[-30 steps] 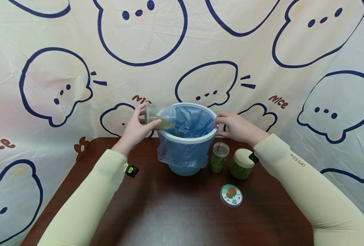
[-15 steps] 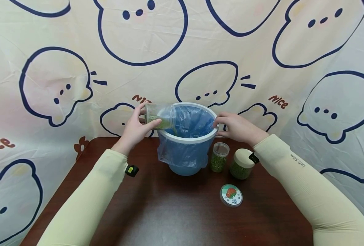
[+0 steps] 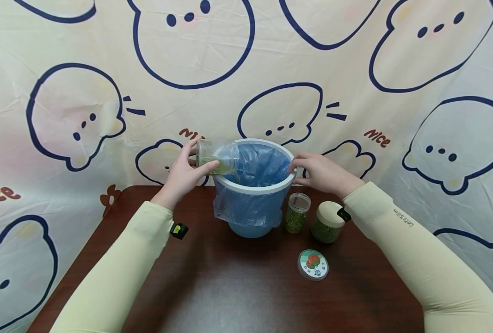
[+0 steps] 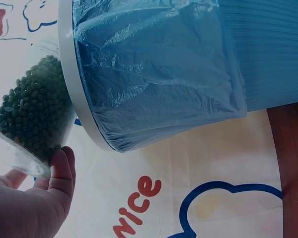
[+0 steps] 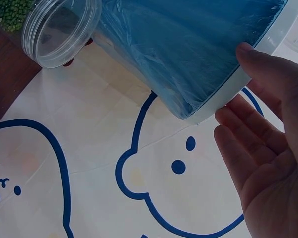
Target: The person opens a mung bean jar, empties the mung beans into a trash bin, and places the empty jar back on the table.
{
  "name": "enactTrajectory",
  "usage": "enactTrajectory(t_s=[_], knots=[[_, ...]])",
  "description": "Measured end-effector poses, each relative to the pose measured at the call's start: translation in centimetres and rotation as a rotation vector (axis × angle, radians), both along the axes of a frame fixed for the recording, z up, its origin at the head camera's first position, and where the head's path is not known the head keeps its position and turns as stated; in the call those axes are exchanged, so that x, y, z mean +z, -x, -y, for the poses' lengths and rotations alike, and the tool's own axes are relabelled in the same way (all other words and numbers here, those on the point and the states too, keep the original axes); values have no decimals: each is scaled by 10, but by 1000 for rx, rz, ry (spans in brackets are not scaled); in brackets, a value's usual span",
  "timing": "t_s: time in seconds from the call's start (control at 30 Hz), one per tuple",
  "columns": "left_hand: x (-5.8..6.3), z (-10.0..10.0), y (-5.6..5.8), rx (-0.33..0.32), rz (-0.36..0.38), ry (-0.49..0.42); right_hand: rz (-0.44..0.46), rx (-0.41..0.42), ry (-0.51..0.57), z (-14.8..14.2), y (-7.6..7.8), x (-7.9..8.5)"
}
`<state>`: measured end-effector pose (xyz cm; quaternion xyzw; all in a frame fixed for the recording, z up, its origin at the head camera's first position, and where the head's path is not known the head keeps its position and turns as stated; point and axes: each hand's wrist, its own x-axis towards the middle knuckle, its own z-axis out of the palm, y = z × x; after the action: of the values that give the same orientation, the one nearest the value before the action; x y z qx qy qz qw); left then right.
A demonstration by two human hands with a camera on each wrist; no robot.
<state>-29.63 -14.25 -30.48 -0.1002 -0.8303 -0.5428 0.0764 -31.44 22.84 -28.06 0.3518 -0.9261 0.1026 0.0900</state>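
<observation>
My left hand grips a clear plastic jar lying on its side, its mouth over the left part of the bin's rim. Green beans, like mung beans, lie along the jar's lower side in the left wrist view. The blue bin stands upright with a white rim and a thin blue bag folded over it. At the rim's right side my right hand pinches the edge, thumb over the bag and rim, fingers below in the right wrist view.
Right of the bin stands a lidless clear jar of green beans. Beside it is a wider jar with a cream lid. A round lid with a tomato picture lies on the dark table. A printed cloth hangs close behind.
The beans in the tilted jar look slightly fewer than a second ago. Both hands, the bin and the other jars keep their places.
</observation>
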Motion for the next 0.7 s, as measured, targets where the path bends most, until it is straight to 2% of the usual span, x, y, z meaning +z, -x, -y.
enactTrajectory(t_s=[0.7], knots=[[2,0,0,-3,7,0,-10,13,5,-1,-1,-1]])
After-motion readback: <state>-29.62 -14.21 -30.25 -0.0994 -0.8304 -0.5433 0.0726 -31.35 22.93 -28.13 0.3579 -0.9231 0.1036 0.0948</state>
